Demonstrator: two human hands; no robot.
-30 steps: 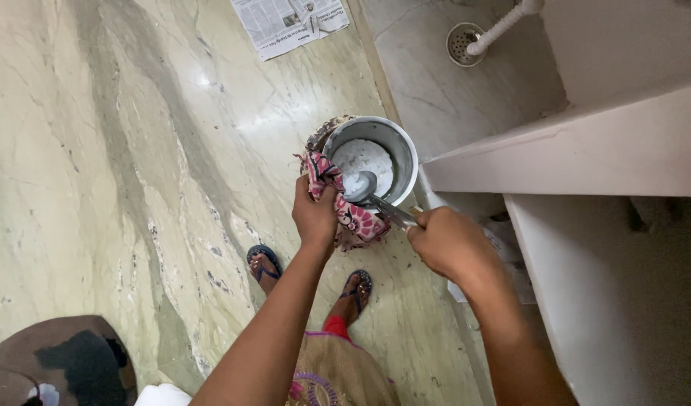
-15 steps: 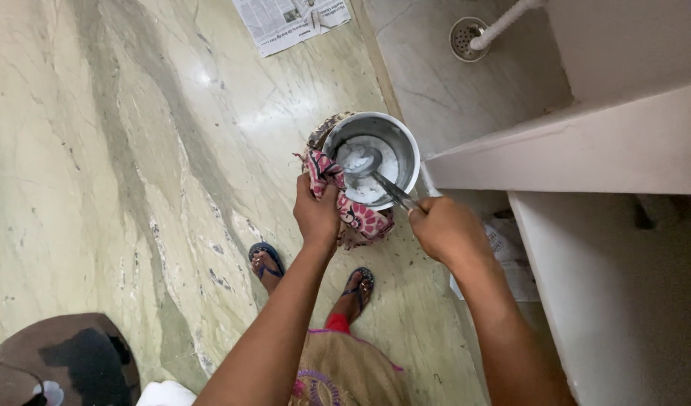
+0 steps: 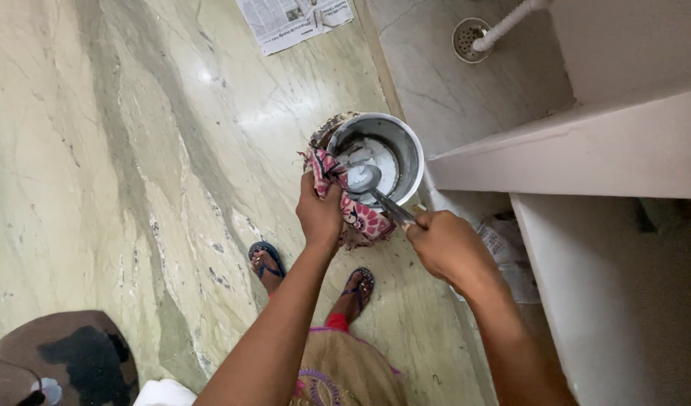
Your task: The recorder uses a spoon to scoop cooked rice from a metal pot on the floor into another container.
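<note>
My left hand (image 3: 320, 214) grips a steel pot (image 3: 402, 139) through a pink patterned cloth (image 3: 360, 218) wrapped around its near rim. The pot is held in the air over the marble floor, and a white residue coats its inside. My right hand (image 3: 444, 242) holds the handle of a steel ladle (image 3: 366, 180), whose bowl sits inside the pot against the near wall. My two feet in sandals show below the pot.
A white ledge (image 3: 586, 150) and wall run along the right. A floor drain (image 3: 470, 36) with a white pipe lies at the top right. A newspaper (image 3: 293, 19) lies on the floor at the top. A brown round object (image 3: 59, 361) sits at bottom left.
The ladle's bowl has shifted inside the pot, first towards the far side, then back to the near wall. My right hand moved slightly with it. The pot stays held.
</note>
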